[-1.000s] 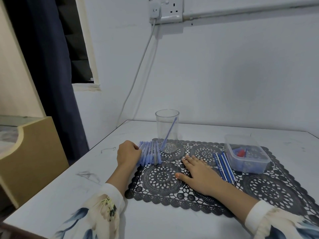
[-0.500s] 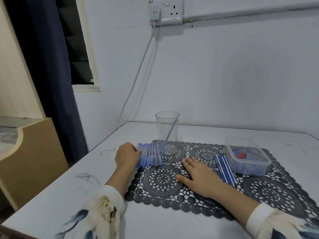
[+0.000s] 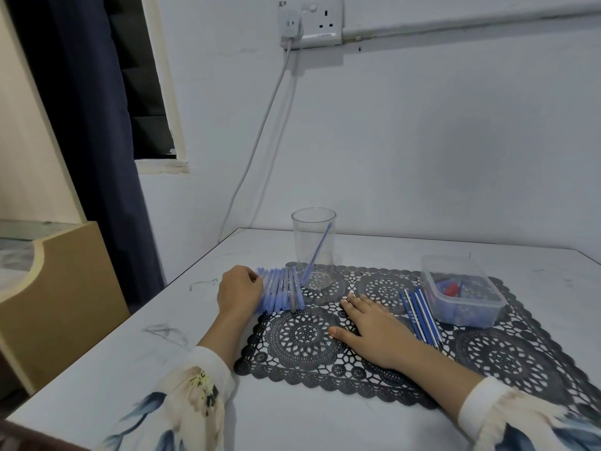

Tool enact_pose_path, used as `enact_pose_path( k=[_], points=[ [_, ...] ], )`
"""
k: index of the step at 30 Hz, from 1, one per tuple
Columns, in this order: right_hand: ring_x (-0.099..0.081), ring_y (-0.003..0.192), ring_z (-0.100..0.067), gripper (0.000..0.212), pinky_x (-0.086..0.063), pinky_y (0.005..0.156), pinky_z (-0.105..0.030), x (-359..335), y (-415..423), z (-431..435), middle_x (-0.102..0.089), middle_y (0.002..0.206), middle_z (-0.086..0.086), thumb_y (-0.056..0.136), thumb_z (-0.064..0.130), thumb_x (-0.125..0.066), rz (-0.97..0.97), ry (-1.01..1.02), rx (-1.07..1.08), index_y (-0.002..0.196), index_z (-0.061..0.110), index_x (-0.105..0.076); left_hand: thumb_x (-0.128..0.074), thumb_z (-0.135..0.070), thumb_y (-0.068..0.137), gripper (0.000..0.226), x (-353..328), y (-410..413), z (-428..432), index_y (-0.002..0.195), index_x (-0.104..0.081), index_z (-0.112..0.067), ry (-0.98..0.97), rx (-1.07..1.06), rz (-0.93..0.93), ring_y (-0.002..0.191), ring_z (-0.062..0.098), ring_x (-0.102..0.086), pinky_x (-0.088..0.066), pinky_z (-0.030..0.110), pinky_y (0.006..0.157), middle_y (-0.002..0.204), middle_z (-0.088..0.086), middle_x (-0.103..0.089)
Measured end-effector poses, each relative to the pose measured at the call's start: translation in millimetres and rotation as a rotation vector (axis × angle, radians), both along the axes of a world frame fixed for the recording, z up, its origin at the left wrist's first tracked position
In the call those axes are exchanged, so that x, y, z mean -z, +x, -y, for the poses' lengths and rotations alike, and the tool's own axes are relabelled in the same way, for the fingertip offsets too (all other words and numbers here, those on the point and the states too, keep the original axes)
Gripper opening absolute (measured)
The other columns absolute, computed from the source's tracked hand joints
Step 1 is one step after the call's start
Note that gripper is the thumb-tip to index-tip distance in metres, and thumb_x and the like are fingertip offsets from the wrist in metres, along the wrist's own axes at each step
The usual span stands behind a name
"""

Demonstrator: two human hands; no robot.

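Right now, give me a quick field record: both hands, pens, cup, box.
left hand: curled against the left end of the pale blue pens; grip unclear
right hand: flat on the lace mat, holding nothing
pale blue pens: lying side by side, left of the cup
cup: clear, upright, single pen leaning inside
dark blue pens: on the mat between right hand and box
box: clear, small red and blue items inside

One cup (image 3: 313, 237), one pen (image 3: 317, 252) inside it, one box (image 3: 468, 312), one lace mat (image 3: 302, 333) — row of pens (image 3: 279, 292) too blurred to count.
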State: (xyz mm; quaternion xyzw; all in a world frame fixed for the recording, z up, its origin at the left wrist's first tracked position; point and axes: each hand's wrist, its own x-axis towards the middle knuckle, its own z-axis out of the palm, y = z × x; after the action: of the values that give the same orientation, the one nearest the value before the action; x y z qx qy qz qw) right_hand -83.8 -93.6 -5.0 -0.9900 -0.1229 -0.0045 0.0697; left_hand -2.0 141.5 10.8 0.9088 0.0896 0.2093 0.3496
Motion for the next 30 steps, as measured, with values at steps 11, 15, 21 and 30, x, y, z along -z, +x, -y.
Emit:
enact_pose_path(
  k=[11, 15, 21, 30],
  points=[
    [-0.002, 0.144, -0.018, 0.078, -0.005, 0.117, -0.037, -0.9, -2.9, 0.1, -0.005, 0.157, -0.001, 0.089, 0.067, -0.023, 0.003, 0.000, -0.004, 0.149, 0.019, -0.011, -0.061, -0.015, 0.086, 0.011, -58.5, -21.4, 18.0, 0.083, -0.072, -0.012, -0.128, 0.205, 0.377, 0.071, 0.007, -0.057, -0.043, 0.018, 0.070, 0.074, -0.005, -0.065],
    [-0.001, 0.144, -0.017, 0.078, -0.003, 0.117, -0.037, -0.4, -1.8, 0.6, -0.004, 0.157, 0.000, 0.089, 0.067, -0.022, 0.000, -0.005, -0.002, 0.150, 0.019, -0.010, -0.059, -0.012, 0.088, 0.015, -101.3, -2.9, 34.8, 0.089, -0.073, -0.005, -0.059, 0.286, 0.410, 0.075, 0.011, -0.060, -0.042, 0.018, 0.074, 0.080, 0.002, -0.069],
    [0.000, 0.144, -0.017, 0.099, -0.001, 0.115, -0.036, -0.9, -3.0, 0.6, -0.003, 0.157, 0.000, 0.070, 0.079, -0.004, -0.007, 0.002, -0.003, 0.149, 0.020, -0.009, -0.063, -0.004, 0.083, 0.012, -142.6, 41.6, 65.5, 0.090, -0.073, -0.001, 0.257, 0.455, 0.095, 0.068, 0.013, -0.062, -0.049, 0.021, 0.067, 0.086, 0.013, -0.072],
    [0.003, 0.143, -0.018, 0.114, 0.001, 0.115, -0.036, -1.7, -1.6, 1.5, -0.001, 0.157, 0.000, 0.053, 0.080, 0.007, -0.019, 0.036, -0.013, 0.149, 0.021, -0.007, -0.081, -0.028, 0.068, 0.025, -149.3, 67.7, 94.6, 0.081, -0.075, -0.007, 0.568, 0.649, -0.393, 0.070, 0.009, -0.070, -0.051, 0.027, 0.084, 0.076, 0.002, -0.074]
  ],
)
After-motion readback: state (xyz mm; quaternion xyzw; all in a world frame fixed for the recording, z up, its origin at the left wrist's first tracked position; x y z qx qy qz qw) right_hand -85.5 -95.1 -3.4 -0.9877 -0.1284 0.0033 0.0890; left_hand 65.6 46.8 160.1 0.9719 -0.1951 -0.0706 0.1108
